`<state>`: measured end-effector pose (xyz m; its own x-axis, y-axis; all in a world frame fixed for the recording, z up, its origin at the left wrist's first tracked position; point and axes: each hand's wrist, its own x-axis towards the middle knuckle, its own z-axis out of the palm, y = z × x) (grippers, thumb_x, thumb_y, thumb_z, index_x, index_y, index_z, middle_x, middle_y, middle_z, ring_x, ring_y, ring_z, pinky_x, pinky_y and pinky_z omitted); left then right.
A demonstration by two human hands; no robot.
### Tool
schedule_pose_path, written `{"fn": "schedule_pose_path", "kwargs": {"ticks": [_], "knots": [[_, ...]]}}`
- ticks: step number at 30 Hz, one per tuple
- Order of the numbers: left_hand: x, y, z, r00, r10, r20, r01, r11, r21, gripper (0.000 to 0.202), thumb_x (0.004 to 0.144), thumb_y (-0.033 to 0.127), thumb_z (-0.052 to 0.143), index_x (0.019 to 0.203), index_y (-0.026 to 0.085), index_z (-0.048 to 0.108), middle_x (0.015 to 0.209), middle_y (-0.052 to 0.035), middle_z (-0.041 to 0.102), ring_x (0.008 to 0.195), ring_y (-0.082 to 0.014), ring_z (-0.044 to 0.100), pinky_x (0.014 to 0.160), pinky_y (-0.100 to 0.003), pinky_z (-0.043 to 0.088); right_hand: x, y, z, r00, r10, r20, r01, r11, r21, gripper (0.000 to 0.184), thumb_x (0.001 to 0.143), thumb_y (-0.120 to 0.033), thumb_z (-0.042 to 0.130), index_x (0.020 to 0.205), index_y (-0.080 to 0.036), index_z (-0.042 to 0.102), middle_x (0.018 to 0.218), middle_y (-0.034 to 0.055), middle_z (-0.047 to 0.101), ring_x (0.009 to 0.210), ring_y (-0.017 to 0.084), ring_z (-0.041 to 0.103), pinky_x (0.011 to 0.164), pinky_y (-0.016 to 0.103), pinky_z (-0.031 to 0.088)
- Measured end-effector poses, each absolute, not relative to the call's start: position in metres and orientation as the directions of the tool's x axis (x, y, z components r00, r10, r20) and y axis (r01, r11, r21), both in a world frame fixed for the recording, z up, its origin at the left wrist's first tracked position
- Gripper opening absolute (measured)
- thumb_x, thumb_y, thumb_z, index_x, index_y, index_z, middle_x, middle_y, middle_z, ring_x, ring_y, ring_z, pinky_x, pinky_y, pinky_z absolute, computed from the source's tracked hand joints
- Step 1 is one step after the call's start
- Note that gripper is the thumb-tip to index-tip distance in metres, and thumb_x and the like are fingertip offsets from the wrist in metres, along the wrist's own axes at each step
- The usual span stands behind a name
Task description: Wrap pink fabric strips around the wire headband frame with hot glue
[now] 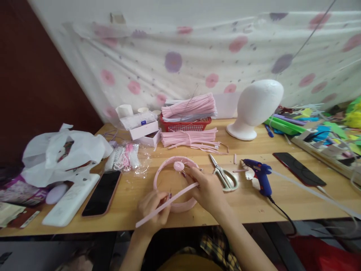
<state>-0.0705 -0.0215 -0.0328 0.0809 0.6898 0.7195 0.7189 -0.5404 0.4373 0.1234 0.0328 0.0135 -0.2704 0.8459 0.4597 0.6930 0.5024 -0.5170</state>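
A pink fuzzy headband-like ring (pixel 160 169) lies on the table in front of me, with a small pink coiled disc (pixel 178 166) at its far side. My right hand (pixel 207 188) is closed over the ring's right side, fingers on one end of a pink pipe cleaner (pixel 169 203). That pipe cleaner slants down to the left, across my left hand (pixel 153 210). The fingers of my left hand are pinched together at the ring's near left side; what is between them is too small to make out. Scissors (pixel 224 175) lie right of the ring.
Pink pipe cleaner bundles (pixel 188 138) lie before and in a red basket (pixel 186 126). A white foam head (pixel 256 109) stands behind. A blue glue gun (pixel 261 175) and a phone (pixel 299 168) lie right; another phone (pixel 102 194) and plastic bags (pixel 64 154) lie left.
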Motion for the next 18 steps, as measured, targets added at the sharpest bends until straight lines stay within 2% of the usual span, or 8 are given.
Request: {"fn": "schedule_pose_path", "kwargs": {"ticks": [3,5,7,10,14,18], "knots": [[-0.061,-0.021,-0.037,0.086,0.703,0.706,0.706,-0.543,0.455,0.014,0.091,0.02,0.058,0.08,0.021,0.067,0.065,-0.0013,0.069,0.057,-0.0148,0.064,0.058,-0.025,0.051,0.124,0.034,0.016,-0.229,0.865,0.446,0.538,0.495,-0.683,0.018,0.091,-0.027,0.052,0.087,-0.023,0.069,0.07,0.0024,0.066,0.061,0.017,0.059,0.059,0.026,0.038],[-0.056,-0.02,-0.038,0.087,0.706,0.703,0.706,-0.541,0.457,0.014,0.09,0.021,0.062,0.078,0.021,0.067,0.062,-0.0008,0.068,0.055,-0.0144,0.064,0.057,-0.025,0.051,0.125,0.036,0.017,-0.155,0.89,0.428,0.393,0.453,-0.8,0.014,0.087,-0.027,0.058,0.078,-0.023,0.068,0.061,-0.0016,0.056,0.056,0.014,0.05,0.058,0.026,0.036],[-0.054,-0.019,-0.038,0.089,0.701,0.708,0.704,-0.547,0.453,0.016,0.09,0.021,0.063,0.075,0.021,0.067,0.059,0.0001,0.067,0.051,-0.0136,0.062,0.053,-0.024,0.05,0.125,0.038,0.016,-0.075,0.913,0.402,0.279,0.406,-0.87,0.017,0.084,-0.03,0.064,0.068,-0.022,0.064,0.054,-0.0044,0.043,0.053,0.013,0.04,0.054,0.026,0.033],[-0.054,-0.016,-0.036,0.089,0.685,0.723,0.692,-0.564,0.45,0.016,0.09,0.02,0.061,0.074,0.021,0.066,0.057,0.0009,0.067,0.047,-0.0122,0.061,0.05,-0.021,0.049,0.124,0.041,0.012,0.002,0.93,0.367,0.208,0.359,-0.91,0.024,0.083,-0.035,0.065,0.064,-0.021,0.06,0.053,-0.0057,0.036,0.051,0.011,0.034,0.051,0.025,0.028],[-0.052,-0.014,-0.036,0.03,0.665,0.746,0.705,-0.544,0.456,0.011,0.09,0.018,0.062,0.081,0.02,0.066,0.061,0.0008,0.07,0.049,-0.0112,0.063,0.053,-0.02,0.05,0.122,0.044,0.004,0.088,0.944,0.318,0.114,0.308,-0.945,0.025,0.081,-0.039,0.069,0.066,-0.02,0.062,0.053,-0.006,0.039,0.051,0.011,0.034,0.051,0.025,0.028],[-0.046,-0.014,-0.041,-0.036,0.66,0.75,0.724,-0.5,0.475,0.011,0.091,0.019,0.063,0.08,0.019,0.065,0.059,0.002,0.067,0.046,-0.0102,0.06,0.049,-0.02,0.047,0.124,0.048,0.002,0.198,0.942,0.271,0.04,0.269,-0.962,0.031,0.081,-0.047,0.07,0.069,-0.02,0.062,0.052,-0.0071,0.038,0.049,0.01,0.031,0.048,0.024,0.024]]}}
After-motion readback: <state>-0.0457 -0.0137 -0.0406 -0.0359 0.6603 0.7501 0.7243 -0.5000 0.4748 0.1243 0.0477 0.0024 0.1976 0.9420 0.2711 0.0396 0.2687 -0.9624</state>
